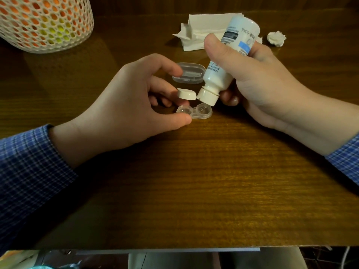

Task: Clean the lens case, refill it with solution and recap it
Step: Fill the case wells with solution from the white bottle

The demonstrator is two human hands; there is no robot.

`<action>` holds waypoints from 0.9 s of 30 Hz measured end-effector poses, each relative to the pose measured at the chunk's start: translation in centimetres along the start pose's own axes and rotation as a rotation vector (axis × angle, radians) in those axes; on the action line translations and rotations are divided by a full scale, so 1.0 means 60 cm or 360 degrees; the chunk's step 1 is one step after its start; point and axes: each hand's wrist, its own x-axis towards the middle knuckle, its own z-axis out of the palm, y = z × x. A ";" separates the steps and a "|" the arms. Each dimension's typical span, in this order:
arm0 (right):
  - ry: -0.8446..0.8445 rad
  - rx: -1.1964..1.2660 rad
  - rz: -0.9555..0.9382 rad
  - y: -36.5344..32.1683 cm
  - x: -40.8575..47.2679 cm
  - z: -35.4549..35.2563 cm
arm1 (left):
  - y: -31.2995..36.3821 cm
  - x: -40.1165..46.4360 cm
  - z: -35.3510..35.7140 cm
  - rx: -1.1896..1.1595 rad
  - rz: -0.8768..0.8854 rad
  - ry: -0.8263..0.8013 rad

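A dark, glossy wooden table fills the view under dim, warm light, its near edge running across the bottom. At far left stands a white lattice basket, cut off by the picture's edge, with orange and yellow shapes showing through its holes; what they are is unclear. Near the back lie a heap of white tissues and, off to the right, a small crumpled wad.

At centre, the clear two-well lens case sits uncapped on the table. The left hand steadies it, thumb and fingertips pinching its left end. The right hand grips a white solution bottle, tipped nozzle-down over the right well, its flip cap hanging open on a hinge. Whether liquid is flowing, or how full the wells are, cannot be made out. Just behind the case rests a clear plastic box, partly hidden by the left fingers and bottle. Blue checked sleeves cover both forearms.
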 end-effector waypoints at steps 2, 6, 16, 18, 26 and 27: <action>0.0014 0.0057 0.0038 -0.002 0.001 -0.001 | 0.000 0.001 -0.001 -0.0012 -0.0013 -0.0003; 0.0058 0.0126 0.0085 -0.003 0.004 -0.003 | 0.002 0.003 -0.003 -0.0009 -0.0019 -0.0013; 0.0096 0.0128 0.0111 -0.005 0.005 0.000 | 0.001 0.003 -0.002 -0.0001 -0.0006 -0.0012; 0.0099 0.0115 0.0114 -0.005 0.004 0.000 | 0.001 0.003 -0.001 -0.0004 -0.0003 -0.0006; 0.0088 0.0088 0.0121 -0.005 0.004 0.002 | 0.000 0.003 -0.002 -0.0003 -0.0011 -0.0009; 0.0085 0.0087 0.0117 -0.005 0.004 0.002 | 0.001 0.003 -0.002 0.0000 -0.0012 -0.0010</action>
